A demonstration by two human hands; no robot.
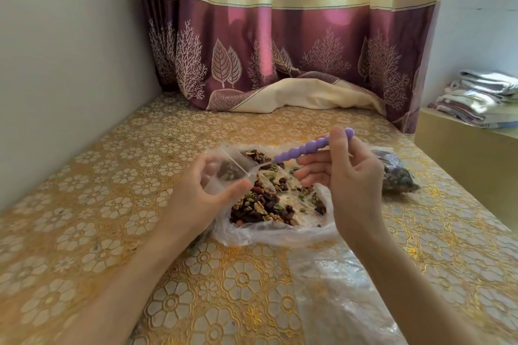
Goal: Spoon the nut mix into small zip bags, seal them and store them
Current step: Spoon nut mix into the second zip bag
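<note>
Left hand (201,190) fingers (208,161) grip a small zip bag (224,169); right hand (350,173) fingers pinch the purple spoon (302,150) over the nut mix (266,204). A filled bag (398,173) lies beyond the right fingers; the wall (70,64) crowds the table (112,176) left of them.

A gold floral tablecloth (84,204) covers the table. At its far edge hangs a curtain (280,36), cream above and purple below with leaf and tree prints, its hem bunched on the cloth. A plain grey wall (70,50) runs along the left. On the far right, folded fabrics (482,98), perhaps towels or blankets, are stacked on a low ledge (462,143).
</note>
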